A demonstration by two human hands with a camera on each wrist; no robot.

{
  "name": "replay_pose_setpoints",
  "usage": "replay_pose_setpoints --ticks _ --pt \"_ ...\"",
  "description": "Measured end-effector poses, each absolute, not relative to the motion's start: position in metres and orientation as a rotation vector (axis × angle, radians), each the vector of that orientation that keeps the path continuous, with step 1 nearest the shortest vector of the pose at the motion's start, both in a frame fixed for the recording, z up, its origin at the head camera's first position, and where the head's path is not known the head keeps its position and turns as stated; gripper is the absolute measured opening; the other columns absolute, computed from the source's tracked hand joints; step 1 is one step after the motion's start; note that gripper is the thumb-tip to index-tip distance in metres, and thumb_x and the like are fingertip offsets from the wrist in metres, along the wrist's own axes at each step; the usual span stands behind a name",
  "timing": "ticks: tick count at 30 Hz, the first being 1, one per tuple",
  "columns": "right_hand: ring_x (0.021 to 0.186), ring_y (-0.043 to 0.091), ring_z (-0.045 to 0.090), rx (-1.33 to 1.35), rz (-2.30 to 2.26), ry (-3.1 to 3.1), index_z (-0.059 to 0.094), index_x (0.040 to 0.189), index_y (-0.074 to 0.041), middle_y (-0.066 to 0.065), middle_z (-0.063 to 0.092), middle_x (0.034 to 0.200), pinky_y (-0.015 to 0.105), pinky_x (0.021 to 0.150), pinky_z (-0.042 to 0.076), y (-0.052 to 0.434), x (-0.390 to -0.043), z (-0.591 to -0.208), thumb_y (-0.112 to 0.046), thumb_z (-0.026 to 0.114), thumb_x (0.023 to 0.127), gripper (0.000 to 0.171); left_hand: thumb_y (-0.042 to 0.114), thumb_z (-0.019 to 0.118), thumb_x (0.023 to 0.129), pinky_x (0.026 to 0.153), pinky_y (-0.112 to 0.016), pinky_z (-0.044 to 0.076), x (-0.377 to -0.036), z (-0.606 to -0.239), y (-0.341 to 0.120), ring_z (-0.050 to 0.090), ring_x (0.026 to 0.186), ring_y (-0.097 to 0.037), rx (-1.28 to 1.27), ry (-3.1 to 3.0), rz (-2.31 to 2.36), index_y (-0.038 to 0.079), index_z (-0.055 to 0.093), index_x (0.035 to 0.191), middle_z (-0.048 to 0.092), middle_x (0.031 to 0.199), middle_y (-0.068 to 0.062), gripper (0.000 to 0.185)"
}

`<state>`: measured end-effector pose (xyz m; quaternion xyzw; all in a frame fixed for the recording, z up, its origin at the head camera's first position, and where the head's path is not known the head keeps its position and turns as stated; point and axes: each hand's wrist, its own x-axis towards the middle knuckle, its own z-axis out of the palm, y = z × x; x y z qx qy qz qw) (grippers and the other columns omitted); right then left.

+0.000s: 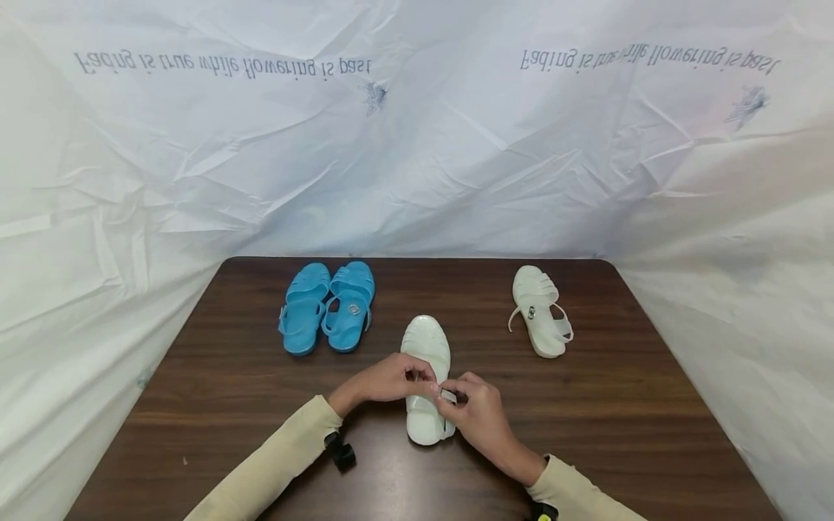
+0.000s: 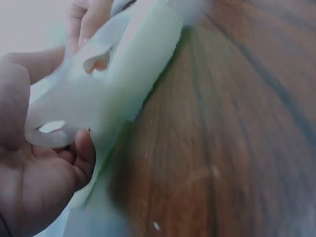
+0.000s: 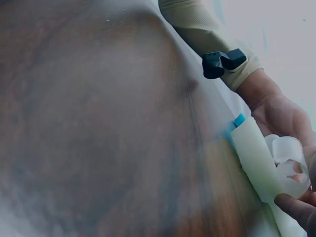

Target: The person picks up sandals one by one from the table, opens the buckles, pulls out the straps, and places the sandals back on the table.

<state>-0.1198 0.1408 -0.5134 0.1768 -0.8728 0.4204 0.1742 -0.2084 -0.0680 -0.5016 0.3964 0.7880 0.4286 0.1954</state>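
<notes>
A white sandal (image 1: 426,336) lies near the table's front middle, its toe pointing away from me. From the left, my left hand (image 1: 394,378) reaches across its upper, and the curled fingers hold it at the strap. My right hand (image 1: 478,412) pinches the ankle strap by the buckle (image 1: 447,395) on the sandal's right side. Both hands' fingertips meet there and partly hide the buckle. The left wrist view shows the sandal's pale sole edge (image 2: 148,54) close up, with the left fingers (image 2: 85,150) curled at the upper. Whether the strap is threaded through the buckle cannot be seen.
Two blue sandals (image 1: 302,304) stand side by side at the back left of the brown table (image 1: 260,427). Another white sandal (image 1: 544,329) lies at the back right, its strap (image 1: 514,318) loose. White printed sheeting (image 1: 417,145) hangs behind the table and at its sides.
</notes>
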Motion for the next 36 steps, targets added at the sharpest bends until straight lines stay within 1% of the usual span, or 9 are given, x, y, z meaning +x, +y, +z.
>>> replay_pose_setpoints --ticks 2,5,9,15,18,21,27,31,36 --pt "0.059 -0.003 0.046 0.506 1.185 -2.473 0.08 0.091 -0.008 -0.011 0.055 0.075 0.017 0.049 0.044 0.1409 -0.1197 -0.513 -0.008 0.084 0.084 0.008 0.035 0.069 0.099 0.063 -0.02 0.044 -0.2086 -0.5015 -0.0666 0.051 0.067 -0.003 1.13 2.195 1.2 0.025 0.075 0.092 0.064 0.078 0.012 0.014" --pt "0.059 -0.003 0.046 0.509 1.19 -2.467 0.08 0.091 -0.009 -0.011 0.054 0.074 0.016 0.049 0.044 0.1414 -0.1191 -0.5137 -0.008 0.085 0.083 0.009 0.033 0.071 0.098 0.061 -0.019 0.04 -0.2094 -0.5012 -0.0652 0.048 0.064 -0.003 1.156 2.177 1.191 0.023 0.072 0.085 0.059 0.073 0.012 0.016" --pt "0.061 -0.003 0.047 0.503 1.197 -2.467 0.08 0.092 -0.01 -0.011 0.055 0.075 0.015 0.049 0.044 0.1427 -0.1177 -0.5151 -0.008 0.086 0.082 0.012 0.029 0.069 0.099 0.063 -0.019 0.039 -0.2102 -0.5001 -0.0639 0.046 0.065 -0.003 1.17 2.136 1.182 0.021 0.069 0.084 0.056 0.073 0.011 0.018" --pt "0.067 -0.002 0.057 0.494 1.247 -2.457 0.08 0.094 -0.007 -0.01 0.059 0.078 0.017 0.055 0.052 0.1439 -0.1178 -0.5162 -0.002 0.085 0.08 0.015 0.025 0.064 0.102 0.066 -0.02 0.039 -0.2164 -0.5004 -0.0668 0.046 0.069 -0.003 1.186 2.07 1.172 0.016 0.061 0.082 0.053 0.077 0.01 0.022" --pt "0.068 -0.002 0.058 0.487 1.255 -2.46 0.08 0.093 -0.006 -0.009 0.059 0.078 0.018 0.057 0.053 0.144 -0.1183 -0.5154 -0.001 0.085 0.08 0.015 0.023 0.062 0.103 0.067 -0.021 0.039 -0.2181 -0.5 -0.0678 0.046 0.07 -0.004 1.182 2.047 1.167 0.015 0.058 0.083 0.052 0.078 0.009 0.023" --pt "0.068 -0.002 0.058 0.482 1.256 -2.478 0.08 0.094 -0.006 -0.008 0.06 0.079 0.018 0.057 0.053 0.1439 -0.1181 -0.514 -0.002 0.085 0.08 0.016 0.025 0.062 0.104 0.068 -0.021 0.04 -0.218 -0.4994 -0.0668 0.047 0.071 -0.004 1.174 2.047 1.152 0.015 0.062 0.085 0.054 0.08 0.01 0.021" --pt "0.067 -0.003 0.056 0.499 1.224 -2.495 0.08 0.093 -0.008 -0.009 0.058 0.077 0.018 0.056 0.052 0.1436 -0.1188 -0.5133 -0.005 0.085 0.081 0.013 0.032 0.066 0.101 0.069 -0.02 0.047 -0.2159 -0.502 -0.0643 0.054 0.073 -0.002 1.145 2.086 1.158 0.023 0.077 0.097 0.069 0.086 0.014 0.015" --pt "0.066 -0.003 0.055 0.519 1.205 -2.479 0.08 0.091 -0.009 -0.009 0.058 0.076 0.018 0.056 0.051 0.1432 -0.1188 -0.5123 -0.005 0.084 0.082 0.01 0.033 0.07 0.099 0.063 -0.019 0.042 -0.2136 -0.5014 -0.0624 0.049 0.068 -0.002 1.171 2.073 1.173 0.02 0.074 0.09 0.063 0.077 0.012 0.016" --pt "0.068 -0.004 0.057 0.556 1.224 -2.466 0.08 0.093 -0.008 -0.009 0.059 0.078 0.016 0.057 0.052 0.1431 -0.1192 -0.5133 -0.005 0.085 0.082 0.012 0.026 0.067 0.101 0.066 -0.02 0.039 -0.2154 -0.499 -0.0612 0.046 0.069 -0.003 1.197 2.022 1.17 0.015 0.065 0.083 0.056 0.077 0.01 0.021"
